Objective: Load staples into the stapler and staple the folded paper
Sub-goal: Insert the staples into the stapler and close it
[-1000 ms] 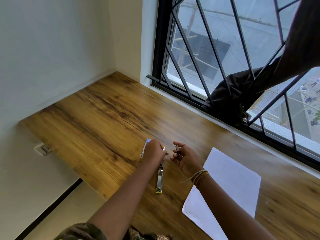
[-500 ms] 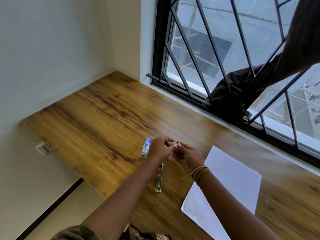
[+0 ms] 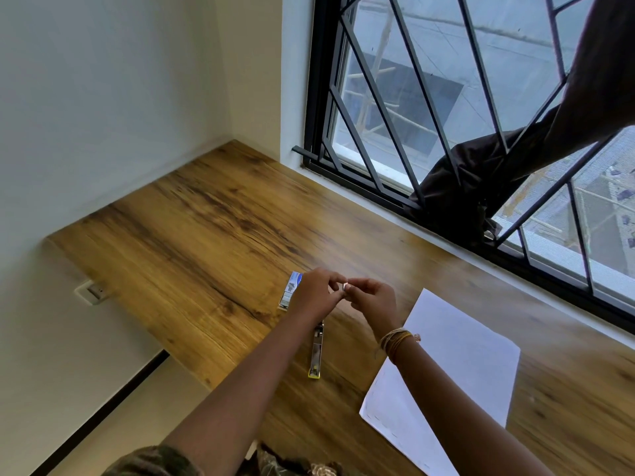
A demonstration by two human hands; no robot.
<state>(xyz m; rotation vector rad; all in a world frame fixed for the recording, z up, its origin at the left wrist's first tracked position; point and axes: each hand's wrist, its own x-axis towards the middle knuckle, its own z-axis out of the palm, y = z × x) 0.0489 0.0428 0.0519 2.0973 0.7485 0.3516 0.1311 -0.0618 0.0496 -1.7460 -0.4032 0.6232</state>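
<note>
My left hand [image 3: 314, 293] and my right hand [image 3: 372, 298] meet fingertip to fingertip above the wooden table [image 3: 192, 235], both pinching a small silvery strip of staples [image 3: 345, 287]. Below them a metal stapler [image 3: 316, 352] with a yellow end lies open and flat on the table, partly hidden by my left wrist. A small blue and white staple box [image 3: 290, 291] sits just left of my left hand. A white sheet of paper [image 3: 453, 372] lies flat to the right, under my right forearm.
A barred window [image 3: 429, 108] runs along the table's far edge, with dark cloth [image 3: 481, 180] hanging through the bars at the right. White walls close the left side, and the table's left edge drops to the floor.
My left hand has lifted off the stapler and joined my right hand at the staple strip. Both hands have risen a little above the table.
</note>
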